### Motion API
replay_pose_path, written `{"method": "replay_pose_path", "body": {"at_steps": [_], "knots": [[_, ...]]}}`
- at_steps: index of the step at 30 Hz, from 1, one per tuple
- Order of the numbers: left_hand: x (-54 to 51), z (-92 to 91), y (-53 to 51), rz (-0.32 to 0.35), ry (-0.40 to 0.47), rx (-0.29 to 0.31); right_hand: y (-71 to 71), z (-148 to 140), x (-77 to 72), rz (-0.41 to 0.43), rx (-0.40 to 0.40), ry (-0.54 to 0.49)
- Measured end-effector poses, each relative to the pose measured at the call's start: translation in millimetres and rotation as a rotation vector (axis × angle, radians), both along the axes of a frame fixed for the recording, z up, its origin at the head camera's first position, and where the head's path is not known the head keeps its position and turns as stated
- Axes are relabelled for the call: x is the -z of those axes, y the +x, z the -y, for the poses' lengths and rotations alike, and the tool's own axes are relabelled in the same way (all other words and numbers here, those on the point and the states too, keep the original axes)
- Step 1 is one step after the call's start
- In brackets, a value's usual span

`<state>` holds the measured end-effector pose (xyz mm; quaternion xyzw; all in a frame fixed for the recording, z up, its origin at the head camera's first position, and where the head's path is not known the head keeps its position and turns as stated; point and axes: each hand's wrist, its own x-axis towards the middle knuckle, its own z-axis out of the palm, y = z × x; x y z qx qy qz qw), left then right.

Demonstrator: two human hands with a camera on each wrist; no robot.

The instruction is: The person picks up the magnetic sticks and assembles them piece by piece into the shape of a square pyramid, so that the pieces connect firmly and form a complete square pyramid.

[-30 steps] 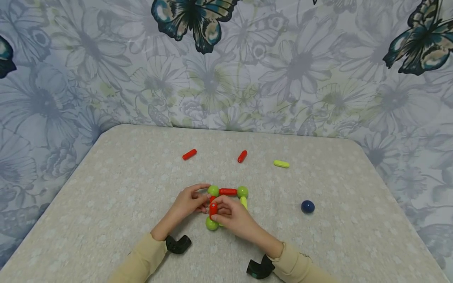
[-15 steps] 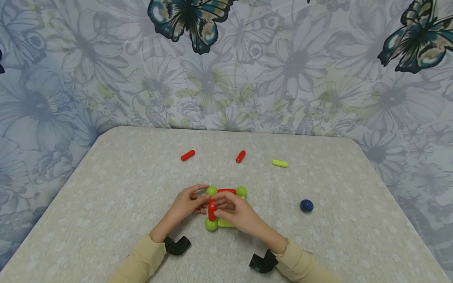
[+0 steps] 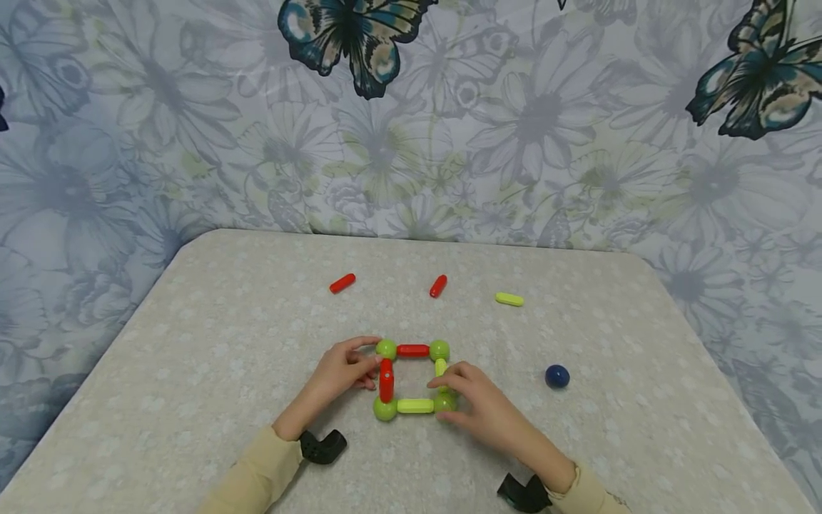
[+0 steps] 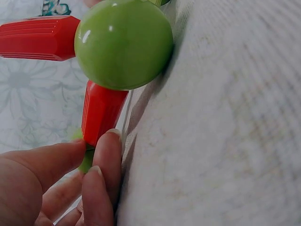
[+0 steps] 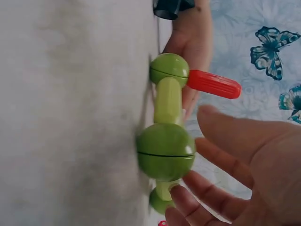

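Green balls and red and yellow-green magnetic building rods form a square on the table. From its near-left ball (image 3: 385,408) an upright red rod (image 4: 40,38) rises. Another red rod (image 4: 102,113) runs low from that ball toward the far-left ball (image 3: 386,348). At this low rod's far end my left hand (image 3: 340,368) pinches with thumb and fingers. My right hand (image 3: 481,405) is beside the near-right ball (image 5: 165,153), its fingers loosely spread around it; contact is hard to tell. A yellow-green rod (image 3: 415,406) makes the near side, a red rod (image 3: 413,350) the far side.
Two loose red rods, a left one (image 3: 342,283) and a right one (image 3: 438,286), lie toward the back of the table (image 3: 193,343). Right of them is a loose yellow-green rod (image 3: 509,300). A dark blue ball (image 3: 557,376) sits to the right of the square.
My right hand has let go of the upright red rod and moved right to the near-right ball. The rod stays standing on the near-left ball. My left hand keeps its place.
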<state>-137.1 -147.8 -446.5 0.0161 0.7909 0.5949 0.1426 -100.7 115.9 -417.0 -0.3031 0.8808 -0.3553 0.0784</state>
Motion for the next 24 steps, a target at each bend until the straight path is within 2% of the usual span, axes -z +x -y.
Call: {"method": "replay_pose_path", "body": {"at_steps": [5, 10, 13, 19, 24], "knots": [[-4.8, 3.3, 0.4, -0.007, 0.011, 0.016, 4.4, -5, 7.5, -0.012, 0.000, 0.064], [-6.2, 9.3, 1.2, -0.039, 0.025, 0.068, -4.6, -11, 10.3, -0.065, 0.014, 0.086], [-8.2, 14.7, 0.8, -0.056, 0.006, 0.122, -18.8, -14, 9.2, -0.094, 0.020, 0.079], [-12.0, 21.9, -0.8, -0.029, -0.072, 0.300, -60.0, -11, 11.3, -0.103, 0.004, 0.033], [-10.1, 20.0, -1.6, -0.001, -0.058, 0.370, -89.9, 1, 14.3, -0.103, -0.032, -0.007]]}}
